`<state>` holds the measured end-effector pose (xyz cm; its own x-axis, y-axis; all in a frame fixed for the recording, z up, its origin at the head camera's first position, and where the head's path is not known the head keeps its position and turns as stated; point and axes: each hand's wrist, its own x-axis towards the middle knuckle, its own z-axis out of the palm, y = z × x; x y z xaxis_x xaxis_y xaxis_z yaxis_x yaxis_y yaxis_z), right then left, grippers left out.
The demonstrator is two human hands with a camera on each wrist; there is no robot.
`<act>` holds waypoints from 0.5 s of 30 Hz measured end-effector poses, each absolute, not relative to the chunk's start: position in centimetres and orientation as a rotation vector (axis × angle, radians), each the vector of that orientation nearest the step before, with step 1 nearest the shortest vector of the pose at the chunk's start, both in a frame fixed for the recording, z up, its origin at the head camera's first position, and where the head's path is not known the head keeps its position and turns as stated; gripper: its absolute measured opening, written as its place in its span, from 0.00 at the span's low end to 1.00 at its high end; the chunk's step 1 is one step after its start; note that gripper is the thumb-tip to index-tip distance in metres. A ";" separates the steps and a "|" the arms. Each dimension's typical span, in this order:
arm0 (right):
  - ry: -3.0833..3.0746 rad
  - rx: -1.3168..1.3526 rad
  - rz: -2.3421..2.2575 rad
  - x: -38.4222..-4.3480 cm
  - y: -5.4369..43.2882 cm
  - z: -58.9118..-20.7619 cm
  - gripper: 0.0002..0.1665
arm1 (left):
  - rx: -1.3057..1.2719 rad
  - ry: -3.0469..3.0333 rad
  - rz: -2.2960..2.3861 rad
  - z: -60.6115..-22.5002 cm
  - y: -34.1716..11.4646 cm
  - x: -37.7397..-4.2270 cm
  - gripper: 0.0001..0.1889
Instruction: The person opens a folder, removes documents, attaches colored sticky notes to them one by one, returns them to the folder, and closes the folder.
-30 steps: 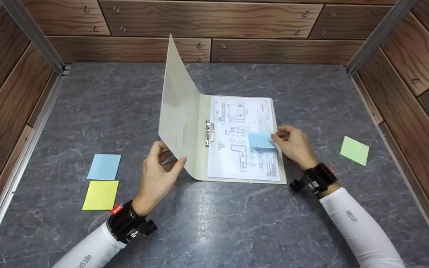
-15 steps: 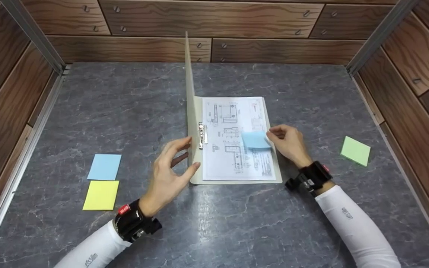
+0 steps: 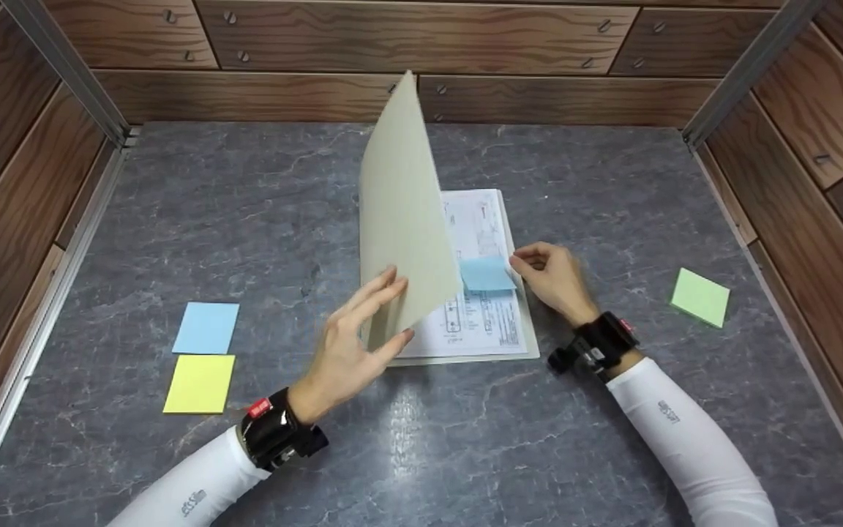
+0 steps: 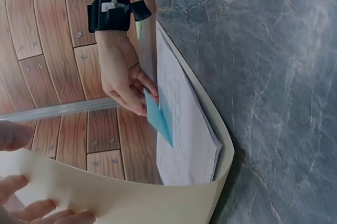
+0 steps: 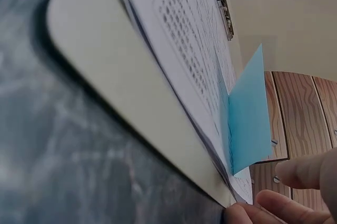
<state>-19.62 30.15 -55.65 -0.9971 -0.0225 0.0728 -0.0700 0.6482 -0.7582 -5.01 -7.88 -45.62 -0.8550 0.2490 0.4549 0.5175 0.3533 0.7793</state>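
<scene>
The cream folder [image 3: 403, 212] has its cover raised, leaning over to the right. My left hand [image 3: 352, 340] rests its fingertips on the cover's outer face, thumb apart at the lower edge. Inside lie papers [image 3: 480, 344] with printed technical drawings. A blue sticky note [image 5: 250, 113] clings to the top sheet, its free part standing up. My right hand [image 3: 555, 279] is at the folder's right edge beside the note. In the right wrist view its fingers [image 5: 274, 208] touch the edge, with the thumb apart from them. The metal clip [image 5: 224, 11] shows only in that view.
A blue sticky pad [image 3: 205, 328] and a yellow sticky pad [image 3: 199, 384] lie at the left. A green sticky pad [image 3: 699, 297] lies at the right. The grey marbled table [image 3: 246, 183] is bordered by wood-patterned walls [image 3: 319, 36].
The folder cover has swung from leaning left, through upright, to leaning right over the papers. The folder has slid slightly left, and the right hand moved left with it. The left hand moved right.
</scene>
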 end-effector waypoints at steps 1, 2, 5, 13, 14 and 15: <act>-2.795 0.058 1.311 -19.8 30.3 -55.8 0.19 | -0.709 -2.367 -1.492 -45.7 -7.7 -5.0 0.31; -2.791 0.036 1.330 -20.0 30.4 -56.1 0.18 | -0.735 -2.373 -1.474 -45.8 -7.5 -4.9 0.31; -2.766 0.006 1.409 -20.4 30.5 -56.2 0.17 | -0.800 -2.402 -1.427 -46.1 -7.0 -4.9 0.29; -2.751 0.022 1.600 -19.0 29.1 -52.1 0.22 | -0.848 -2.491 -1.394 -46.4 -6.0 -5.0 0.26; -2.772 0.020 1.620 -18.5 28.8 -51.0 0.23 | -0.853 -2.501 -1.387 -46.5 -5.9 -5.0 0.26; -2.797 0.030 1.642 -18.1 28.5 -49.9 0.24 | -0.859 -2.509 -1.382 -46.5 -5.8 -5.0 0.25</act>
<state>-18.12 28.54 -49.87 -0.9947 -0.0674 -0.0782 0.0355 0.4885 -0.8719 -5.03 -5.79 -46.53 -0.8245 0.4096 0.3905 0.5490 0.4113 0.7277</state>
